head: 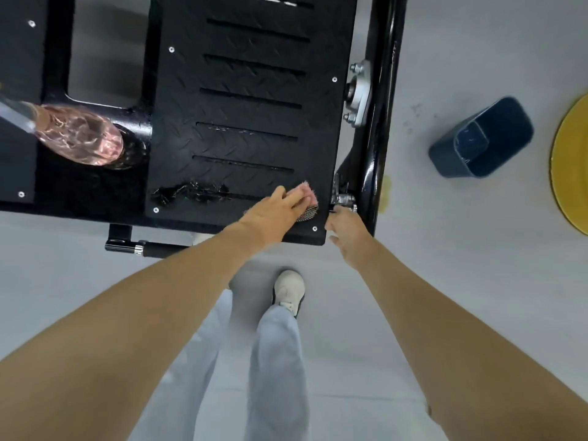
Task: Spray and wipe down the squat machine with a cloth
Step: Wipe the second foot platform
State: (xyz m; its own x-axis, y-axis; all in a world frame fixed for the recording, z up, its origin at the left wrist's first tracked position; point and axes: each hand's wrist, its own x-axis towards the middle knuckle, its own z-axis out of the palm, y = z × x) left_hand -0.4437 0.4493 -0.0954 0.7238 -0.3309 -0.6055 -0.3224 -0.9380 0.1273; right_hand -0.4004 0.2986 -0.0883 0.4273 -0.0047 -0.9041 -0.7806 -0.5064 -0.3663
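left hand (274, 214) over half-hidden cloth (307, 195)

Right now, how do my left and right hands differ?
The left hand lies flat on the pink cloth, pressing it onto the black footplate; the right hand holds no cloth. The left hand is over the footplate; the right hand is at its edge by a metal fitting. Both are bare.
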